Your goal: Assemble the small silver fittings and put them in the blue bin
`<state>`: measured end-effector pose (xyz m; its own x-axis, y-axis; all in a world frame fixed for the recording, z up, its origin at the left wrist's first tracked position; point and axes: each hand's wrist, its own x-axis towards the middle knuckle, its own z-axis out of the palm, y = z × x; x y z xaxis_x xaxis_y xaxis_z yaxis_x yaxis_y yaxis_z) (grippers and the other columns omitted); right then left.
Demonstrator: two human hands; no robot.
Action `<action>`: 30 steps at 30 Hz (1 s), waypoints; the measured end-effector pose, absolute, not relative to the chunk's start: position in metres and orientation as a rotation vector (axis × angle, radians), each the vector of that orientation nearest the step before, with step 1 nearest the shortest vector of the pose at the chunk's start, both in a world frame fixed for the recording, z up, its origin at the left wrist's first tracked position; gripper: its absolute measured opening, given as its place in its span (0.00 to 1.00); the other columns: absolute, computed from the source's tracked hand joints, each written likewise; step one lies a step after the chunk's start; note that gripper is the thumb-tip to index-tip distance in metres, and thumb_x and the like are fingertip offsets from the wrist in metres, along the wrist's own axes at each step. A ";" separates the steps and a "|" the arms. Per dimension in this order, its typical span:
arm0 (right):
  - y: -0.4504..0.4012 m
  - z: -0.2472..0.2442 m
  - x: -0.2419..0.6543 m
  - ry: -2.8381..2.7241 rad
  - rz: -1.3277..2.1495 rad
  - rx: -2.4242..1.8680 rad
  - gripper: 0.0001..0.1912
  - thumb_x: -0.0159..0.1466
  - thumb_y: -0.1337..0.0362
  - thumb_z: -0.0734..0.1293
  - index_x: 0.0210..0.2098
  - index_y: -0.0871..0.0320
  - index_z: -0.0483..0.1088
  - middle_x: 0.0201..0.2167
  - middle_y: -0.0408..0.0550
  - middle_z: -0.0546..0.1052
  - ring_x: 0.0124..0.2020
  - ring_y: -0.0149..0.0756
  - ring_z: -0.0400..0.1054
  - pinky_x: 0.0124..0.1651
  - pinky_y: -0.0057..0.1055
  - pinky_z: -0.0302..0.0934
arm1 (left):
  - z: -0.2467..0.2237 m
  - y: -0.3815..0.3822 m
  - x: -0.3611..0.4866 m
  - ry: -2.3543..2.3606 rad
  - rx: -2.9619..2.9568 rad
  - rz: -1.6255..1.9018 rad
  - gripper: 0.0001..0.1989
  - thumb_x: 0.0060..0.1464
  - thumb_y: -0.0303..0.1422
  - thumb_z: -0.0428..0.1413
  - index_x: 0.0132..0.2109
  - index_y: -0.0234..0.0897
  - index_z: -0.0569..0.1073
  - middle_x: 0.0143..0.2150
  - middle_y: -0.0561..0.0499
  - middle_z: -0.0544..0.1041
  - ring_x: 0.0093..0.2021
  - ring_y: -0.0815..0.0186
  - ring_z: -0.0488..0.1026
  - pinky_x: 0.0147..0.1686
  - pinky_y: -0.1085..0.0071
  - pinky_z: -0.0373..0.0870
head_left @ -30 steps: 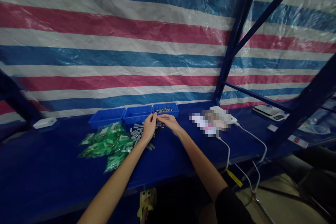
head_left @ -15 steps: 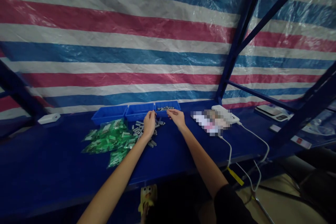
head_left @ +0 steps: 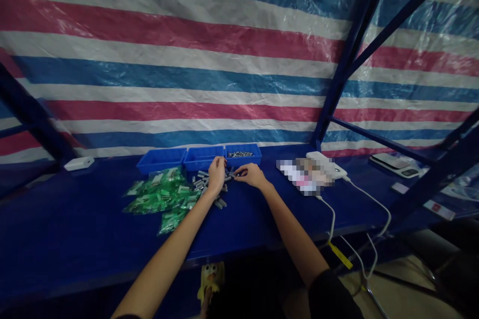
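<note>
My left hand (head_left: 216, 175) is closed, fingers curled together at the front of the middle blue bin (head_left: 194, 164); whatever they hold is hidden. A pile of small grey metal cylinders (head_left: 220, 203) lies on the table under and around that hand. At the right edge of the pile is my right hand (head_left: 253, 176), thumb and fingertips pinched by the metal pieces; what is between them is too small to make out. Behind it, the right blue bin (head_left: 254, 160) holds many tiny metal parts (head_left: 239, 154). Green plastic bags (head_left: 157, 199) with small pieces inside lie left of the pile.
Left of the other bins stands a third blue bin (head_left: 160, 157). A blurred-out flat item (head_left: 299, 177) and a white device (head_left: 325, 164) with cables lie to the right. Farther right is a scale (head_left: 392, 164). Blue frame posts (head_left: 339, 79) rise from the blue table (head_left: 93, 229).
My right hand has come down and toward me from the front of the right bin to the metal cylinders. The left hand stays nearly in place. The view has shifted slightly.
</note>
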<state>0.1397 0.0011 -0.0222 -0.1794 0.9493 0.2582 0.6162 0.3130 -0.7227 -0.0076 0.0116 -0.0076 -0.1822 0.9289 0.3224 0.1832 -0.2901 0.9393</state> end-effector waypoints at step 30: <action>0.012 -0.033 0.135 -1.811 0.501 -1.350 0.20 0.47 0.78 0.64 0.38 0.58 0.74 0.37 0.46 0.77 0.35 0.33 0.71 0.40 0.28 0.66 | -0.007 0.003 -0.004 1.291 1.665 1.427 0.09 0.49 0.36 0.47 0.26 0.37 0.66 0.21 0.56 0.64 0.24 0.70 0.61 0.25 0.75 0.56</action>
